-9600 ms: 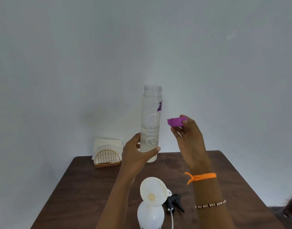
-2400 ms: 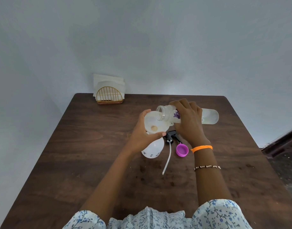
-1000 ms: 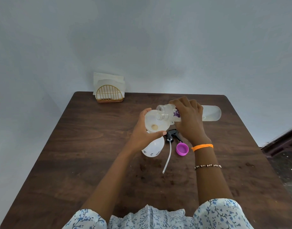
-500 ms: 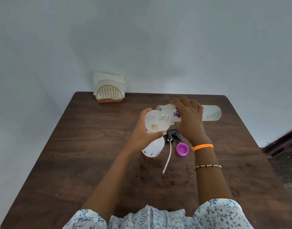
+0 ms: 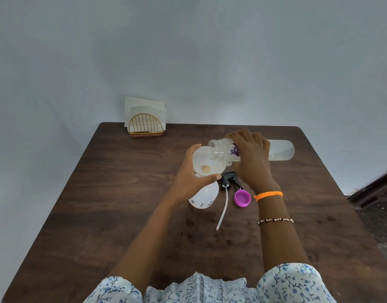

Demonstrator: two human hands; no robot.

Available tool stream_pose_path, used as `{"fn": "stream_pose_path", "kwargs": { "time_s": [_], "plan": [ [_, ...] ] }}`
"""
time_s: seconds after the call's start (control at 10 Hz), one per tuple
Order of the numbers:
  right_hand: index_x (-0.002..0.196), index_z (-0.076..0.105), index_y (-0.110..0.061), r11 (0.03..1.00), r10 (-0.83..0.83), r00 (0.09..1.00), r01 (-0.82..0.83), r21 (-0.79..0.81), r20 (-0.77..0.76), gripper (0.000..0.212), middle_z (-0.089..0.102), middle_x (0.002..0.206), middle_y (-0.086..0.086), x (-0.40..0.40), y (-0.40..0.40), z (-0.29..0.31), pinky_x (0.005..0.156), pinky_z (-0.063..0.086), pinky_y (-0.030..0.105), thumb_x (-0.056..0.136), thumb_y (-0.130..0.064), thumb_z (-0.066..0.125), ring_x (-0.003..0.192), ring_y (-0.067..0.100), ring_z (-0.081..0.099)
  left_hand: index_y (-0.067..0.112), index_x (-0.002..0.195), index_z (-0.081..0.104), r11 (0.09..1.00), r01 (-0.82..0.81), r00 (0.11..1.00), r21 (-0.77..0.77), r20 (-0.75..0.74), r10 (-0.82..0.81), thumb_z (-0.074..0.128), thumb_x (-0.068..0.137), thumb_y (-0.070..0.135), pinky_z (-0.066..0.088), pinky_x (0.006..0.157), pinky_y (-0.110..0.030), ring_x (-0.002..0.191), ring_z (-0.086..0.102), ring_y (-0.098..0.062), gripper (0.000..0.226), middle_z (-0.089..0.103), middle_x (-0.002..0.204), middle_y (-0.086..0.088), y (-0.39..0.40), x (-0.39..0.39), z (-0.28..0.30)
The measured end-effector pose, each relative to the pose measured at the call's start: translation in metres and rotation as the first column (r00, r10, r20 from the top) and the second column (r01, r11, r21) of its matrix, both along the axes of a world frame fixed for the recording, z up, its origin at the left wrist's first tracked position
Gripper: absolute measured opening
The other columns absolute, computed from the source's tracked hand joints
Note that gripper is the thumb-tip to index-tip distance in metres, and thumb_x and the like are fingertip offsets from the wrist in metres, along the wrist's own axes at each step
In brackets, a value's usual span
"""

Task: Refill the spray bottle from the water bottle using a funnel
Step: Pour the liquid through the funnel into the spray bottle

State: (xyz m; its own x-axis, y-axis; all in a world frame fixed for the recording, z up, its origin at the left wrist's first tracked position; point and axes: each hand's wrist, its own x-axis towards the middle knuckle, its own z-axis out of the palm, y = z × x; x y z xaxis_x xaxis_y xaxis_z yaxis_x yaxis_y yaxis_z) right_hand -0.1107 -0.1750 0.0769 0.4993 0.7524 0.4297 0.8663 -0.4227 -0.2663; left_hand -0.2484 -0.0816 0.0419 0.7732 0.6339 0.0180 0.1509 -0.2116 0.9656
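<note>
White short sleeves point(image 5: 297, 283) with small blue floral sprigs; right wrist wears an orange band point(image 5: 268, 195) and a beaded bracelet point(image 5: 275, 220).

- We have turned the water bottle point(image 5: 251, 150) from upright to lying level, mouth over the funnel point(image 5: 207, 164).
- We have set its purple cap point(image 5: 242, 197) down on the table point(image 5: 122, 193).
- Our right hand point(image 5: 251, 162) now grips the bottle; our left hand point(image 5: 192, 178) has shifted to the funnel.

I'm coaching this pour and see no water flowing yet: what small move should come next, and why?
Probably tip the clear plastic water bottle a little further, raising its base. The right hand holds it nearly level, mouth over the white funnel, and the water appears to sit toward the base. The left hand grips the funnel on the white spray bottle, so a gentle tilt seems safe.
</note>
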Motion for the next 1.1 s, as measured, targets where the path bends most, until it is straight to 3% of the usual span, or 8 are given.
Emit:
{"fn": "stream_pose_path", "kwargs": {
  "time_s": [0.3,1.1],
  "plan": [
    [0.111,0.059,-0.019,1.000,0.003,1.000,-0.003,0.010,0.006,0.059,0.057,0.110,0.007,0.0000,-0.0001,0.0004,0.093,0.031,0.043,0.058,0.005,0.072,0.102,0.032,0.048,0.034,0.137,0.022,1.000,-0.002,1.000,0.013,-0.009,0.002,0.079,0.072,0.024,0.037,0.073,-0.006,0.103,0.043,0.003,0.087,0.033,0.124,0.018,-0.0003,-0.0002,0.0014],
    [0.113,0.060,-0.019,1.000,0.006,1.000,-0.006,-0.005,-0.001,0.058,0.056,0.114,0.009,-0.0025,-0.0007,0.0049,0.096,0.030,0.044,0.061,0.003,0.073,0.107,0.032,0.046,0.036,0.136,0.022,1.000,0.002,1.000,-0.001,-0.002,-0.002,0.080,0.071,0.026,0.039,0.078,-0.010,0.109,0.042,-0.001,0.087,0.034,0.127,0.017,0.0007,-0.0004,-0.0013]
  ]
}}
